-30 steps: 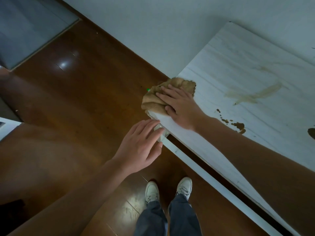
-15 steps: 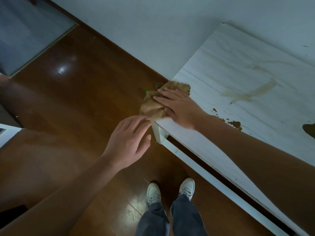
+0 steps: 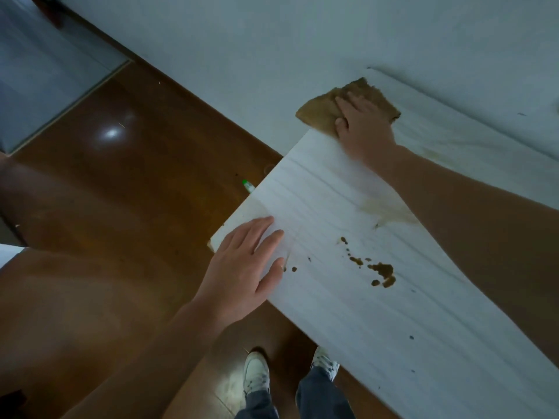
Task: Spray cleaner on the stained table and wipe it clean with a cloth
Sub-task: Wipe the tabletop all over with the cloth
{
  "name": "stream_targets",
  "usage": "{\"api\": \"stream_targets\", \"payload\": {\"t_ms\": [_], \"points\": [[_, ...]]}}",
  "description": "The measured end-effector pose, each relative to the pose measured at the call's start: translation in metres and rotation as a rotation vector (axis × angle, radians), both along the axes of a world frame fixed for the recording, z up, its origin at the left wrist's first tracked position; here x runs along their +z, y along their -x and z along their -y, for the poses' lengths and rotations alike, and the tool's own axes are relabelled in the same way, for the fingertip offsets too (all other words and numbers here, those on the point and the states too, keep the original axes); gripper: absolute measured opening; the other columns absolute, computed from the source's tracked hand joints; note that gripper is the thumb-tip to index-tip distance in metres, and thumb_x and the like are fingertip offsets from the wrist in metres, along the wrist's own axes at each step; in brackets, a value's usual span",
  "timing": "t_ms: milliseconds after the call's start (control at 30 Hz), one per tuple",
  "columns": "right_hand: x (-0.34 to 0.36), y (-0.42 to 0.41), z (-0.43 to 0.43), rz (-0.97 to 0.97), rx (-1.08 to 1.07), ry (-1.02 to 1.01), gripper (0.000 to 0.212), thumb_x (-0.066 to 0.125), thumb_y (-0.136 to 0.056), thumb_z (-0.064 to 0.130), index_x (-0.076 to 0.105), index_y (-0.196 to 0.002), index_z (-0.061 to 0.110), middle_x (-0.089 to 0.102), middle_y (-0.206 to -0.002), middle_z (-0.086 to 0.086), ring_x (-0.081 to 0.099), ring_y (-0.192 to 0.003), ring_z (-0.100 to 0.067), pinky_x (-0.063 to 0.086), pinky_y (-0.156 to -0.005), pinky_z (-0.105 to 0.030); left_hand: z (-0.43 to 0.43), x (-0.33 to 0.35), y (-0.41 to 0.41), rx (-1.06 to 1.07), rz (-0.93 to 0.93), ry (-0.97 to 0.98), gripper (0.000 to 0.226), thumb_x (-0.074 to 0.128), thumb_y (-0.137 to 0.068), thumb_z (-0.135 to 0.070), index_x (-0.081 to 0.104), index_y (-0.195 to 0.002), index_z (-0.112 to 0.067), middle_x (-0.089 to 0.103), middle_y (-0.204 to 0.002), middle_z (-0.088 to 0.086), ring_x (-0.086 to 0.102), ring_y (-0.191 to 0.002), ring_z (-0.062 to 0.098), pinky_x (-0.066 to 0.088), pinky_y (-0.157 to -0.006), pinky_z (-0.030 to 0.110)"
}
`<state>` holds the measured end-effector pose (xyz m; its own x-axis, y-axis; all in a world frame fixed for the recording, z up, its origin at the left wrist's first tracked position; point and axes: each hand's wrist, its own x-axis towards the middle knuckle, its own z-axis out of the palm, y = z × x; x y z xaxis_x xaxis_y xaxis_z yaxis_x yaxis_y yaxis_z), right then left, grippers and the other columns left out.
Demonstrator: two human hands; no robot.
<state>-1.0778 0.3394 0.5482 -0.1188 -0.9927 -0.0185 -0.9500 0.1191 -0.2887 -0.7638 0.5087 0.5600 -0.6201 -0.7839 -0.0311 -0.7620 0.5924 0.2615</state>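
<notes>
A white wood-grain table (image 3: 348, 313) fills the right half of the view. My right hand (image 3: 363, 125) presses flat on a brown cloth (image 3: 317, 114) at the table's far left corner, beside the wall; part of the cloth hangs over the edge. Resting flat on the near left corner is my left hand (image 3: 248, 267), fingers straight and holding nothing. Dark brown blobs (image 3: 382, 272) dot the table in front of my left hand. A pale brown smear (image 3: 384, 211) lies partly under my right forearm. No spray bottle is in view.
Dark wooden floor (image 3: 106, 222) spreads to the left. A small green-and-white object (image 3: 247, 185) lies on the floor by the table's left edge. My white shoes (image 3: 257, 373) stand at the table's near edge. A pale wall (image 3: 272, 40) runs behind.
My right hand slid the cloth from the near left corner away to the far corner by the wall. My left hand moved from beside the table leg up onto the tabletop corner.
</notes>
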Motion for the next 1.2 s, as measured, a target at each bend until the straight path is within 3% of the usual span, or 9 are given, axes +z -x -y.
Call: {"api": "stream_targets", "payload": {"t_ms": [333,467,633,733,833,967,1067,1200], "points": [[0.005,0.101,-0.019,0.023,-0.204,0.026,0.053,0.034,-0.104,0.031,0.033,-0.154,0.015,0.029,-0.161,-0.012,0.026,-0.147,-0.033,0.019,-0.122,-0.045,0.043,0.005,0.066,-0.008,0.08,-0.028,0.057,0.028,-0.103,-0.051,0.049,-0.147,-0.02,0.044,-0.158,0.004,0.039,-0.148,0.024,0.036,-0.115,0.038],[-0.002,0.122,-0.039,-0.008,-0.209,0.005,0.053,0.037,-0.103,0.028,0.033,-0.154,0.015,0.029,-0.161,-0.012,0.025,-0.148,-0.032,0.019,-0.121,-0.045,0.045,0.002,0.065,-0.006,0.084,-0.023,0.059,0.026,-0.104,-0.052,0.046,-0.149,-0.021,0.041,-0.159,0.002,0.036,-0.148,0.023,0.03,-0.116,0.035],[-0.001,0.068,-0.058,0.011,0.06,-0.014,0.053,0.043,-0.101,0.021,0.034,-0.154,0.022,0.025,-0.164,-0.005,0.02,-0.151,-0.026,0.011,-0.123,-0.047,0.046,-0.002,0.064,-0.02,0.082,-0.03,0.06,0.024,-0.104,-0.053,0.045,-0.151,-0.021,0.04,-0.16,0.001,0.035,-0.149,0.022,0.034,-0.117,0.041],[0.001,0.026,-0.089,0.004,0.335,-0.053,0.054,0.04,-0.104,0.027,0.027,-0.156,0.029,0.017,-0.166,0.001,0.012,-0.153,-0.021,0.004,-0.124,-0.045,0.046,-0.001,0.066,-0.023,0.077,-0.02,0.059,0.028,-0.103,-0.051,0.048,-0.149,-0.018,0.042,-0.158,0.003,0.037,-0.147,0.024,0.035,-0.115,0.042],[-0.002,0.042,-0.105,0.005,0.45,-0.049,0.051,0.036,-0.105,0.032,0.027,-0.156,0.031,0.019,-0.166,0.003,0.014,-0.153,-0.019,0.005,-0.125,-0.042,0.047,0.002,0.067,-0.041,0.091,-0.011,0.059,0.032,-0.102,-0.048,0.049,-0.148,-0.016,0.043,-0.157,0.006,0.038,-0.145,0.026,0.036,-0.113,0.042],[-0.008,0.119,-0.089,0.006,0.129,-0.011,0.053,0.034,-0.1,0.034,0.039,-0.152,0.023,0.032,-0.161,-0.008,0.028,-0.149,-0.031,0.018,-0.122,-0.048,0.052,0.004,0.066,-0.072,0.121,-0.012,0.059,0.034,-0.101,-0.047,0.049,-0.148,-0.015,0.044,-0.157,0.007,0.04,-0.144,0.027,0.04,-0.112,0.045],[-0.004,0.169,-0.089,-0.008,-0.098,-0.024,0.054,0.038,-0.1,0.032,0.039,-0.152,0.019,0.033,-0.16,-0.011,0.029,-0.147,-0.03,0.016,-0.122,-0.043,0.052,0.004,0.064,-0.083,0.139,-0.006,0.06,0.033,-0.101,-0.048,0.048,-0.149,-0.015,0.043,-0.157,0.007,0.039,-0.145,0.027,0.04,-0.112,0.045],[-0.003,0.155,-0.1,-0.003,-0.215,-0.03,0.062,0.031,-0.091,0.033,0.042,-0.15,0.016,0.036,-0.158,-0.014,0.03,-0.146,-0.034,0.019,-0.121,-0.047,0.051,0.004,0.063,-0.099,0.142,-0.006,0.063,0.031,-0.101,-0.051,0.047,-0.15,-0.015,0.041,-0.158,0.008,0.039,-0.145,0.028,0.04,-0.112,0.044]]}}
